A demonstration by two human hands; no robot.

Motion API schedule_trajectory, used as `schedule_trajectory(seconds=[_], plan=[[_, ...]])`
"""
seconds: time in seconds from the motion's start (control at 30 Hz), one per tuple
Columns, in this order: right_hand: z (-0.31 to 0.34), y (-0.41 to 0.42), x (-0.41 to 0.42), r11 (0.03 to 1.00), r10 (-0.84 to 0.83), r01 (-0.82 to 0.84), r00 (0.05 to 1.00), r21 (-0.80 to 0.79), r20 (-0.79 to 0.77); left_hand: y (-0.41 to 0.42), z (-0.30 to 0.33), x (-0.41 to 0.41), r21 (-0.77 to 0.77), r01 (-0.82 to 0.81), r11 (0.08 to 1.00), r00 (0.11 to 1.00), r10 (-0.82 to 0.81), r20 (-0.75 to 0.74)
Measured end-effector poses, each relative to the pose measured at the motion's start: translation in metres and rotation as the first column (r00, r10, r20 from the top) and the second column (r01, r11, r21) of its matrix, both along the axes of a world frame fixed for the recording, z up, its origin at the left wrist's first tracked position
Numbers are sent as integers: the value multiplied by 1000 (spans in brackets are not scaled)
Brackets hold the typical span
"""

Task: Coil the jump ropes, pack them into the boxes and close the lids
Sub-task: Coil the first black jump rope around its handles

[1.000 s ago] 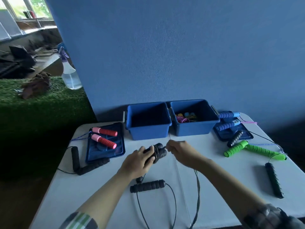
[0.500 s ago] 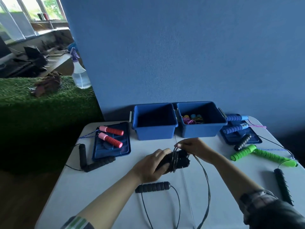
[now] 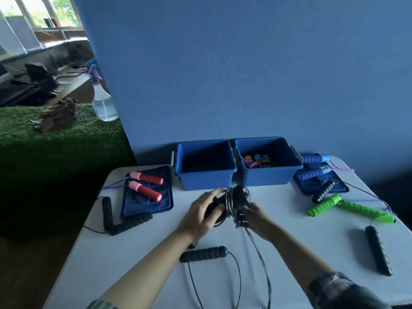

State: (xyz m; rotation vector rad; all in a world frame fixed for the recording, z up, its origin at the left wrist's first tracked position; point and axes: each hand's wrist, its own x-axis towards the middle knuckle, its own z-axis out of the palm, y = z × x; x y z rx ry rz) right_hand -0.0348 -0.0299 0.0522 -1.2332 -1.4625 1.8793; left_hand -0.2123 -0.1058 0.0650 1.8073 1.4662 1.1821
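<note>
My left hand (image 3: pixel 200 216) grips a pair of black jump rope handles (image 3: pixel 236 197) in front of the boxes. Several loops of thin black cord (image 3: pixel 229 202) wrap around them. My right hand (image 3: pixel 254 217) pinches the cord just right of the handles, and the cord trails down off the table's front edge. Two open blue boxes stand at the back: the left box (image 3: pixel 206 177) looks empty, the right box (image 3: pixel 267 175) holds coiled colourful ropes (image 3: pixel 256 160). A blue lid (image 3: pixel 147 197) lies left with red-pink handles (image 3: pixel 146 184) on it.
Another black handle (image 3: pixel 202 254) with cord lies near my left wrist. A black pair (image 3: pixel 118 219) sits at the left edge. Blue handles (image 3: pixel 313 166) rest on a second lid (image 3: pixel 321 184) at the right, beside green handles (image 3: pixel 350 208) and black handles (image 3: pixel 378 249).
My right hand has swung from above the handles down to their right side, carrying the cord round them. More loops now lie on the bundle. The camera has shifted slightly.
</note>
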Motion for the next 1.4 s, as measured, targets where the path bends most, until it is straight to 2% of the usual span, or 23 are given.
schedule_trajectory(seconds=[0.1,0.2,0.27,0.37,0.47,0.57,0.63,0.77,0.87,0.97,1.07,1.13,1.27,1.4], plan=[[1,-18,-13,1000,29,-29,999,-8,18,11,4,-4,9,-186,983,979,184,86],[-2,-25,-20,999,39,-41,996,26,83,20,7,-14,27,-331,943,943,330,35],[-5,-30,-23,994,55,-74,974,77,218,26,10,-18,68,-392,918,919,394,-14],[-7,-39,-21,958,79,-195,885,212,458,34,14,-22,53,-527,848,848,529,-27],[1,-49,-17,840,91,-399,771,367,630,42,11,-25,13,-586,810,806,585,-86],[19,-57,-17,716,120,-547,708,434,695,43,3,-22,-21,-594,804,775,566,-281],[32,-56,-16,646,120,-604,683,466,720,39,-5,-21,-29,-546,837,775,492,-396],[48,-33,-5,536,-6,-592,710,602,704,26,-24,-22,-80,-372,925,770,259,-583],[47,-7,5,469,-16,-625,701,624,713,15,-29,-19,-112,-192,975,737,68,-673],[44,14,16,529,57,-594,737,605,673,7,-30,-15,-160,-24,987,743,-90,-664],[40,20,17,580,126,-571,768,581,628,5,-31,-10,-153,56,987,710,-147,-688],[37,20,16,615,150,-540,795,574,588,2,-28,-7,-157,108,982,721,-186,-667],[34,25,24,744,210,-425,882,516,422,-6,-20,-3,-136,240,961,812,-275,-514],[28,31,30,866,133,-221,967,449,219,-7,-9,2,-107,218,970,925,-241,-293]])
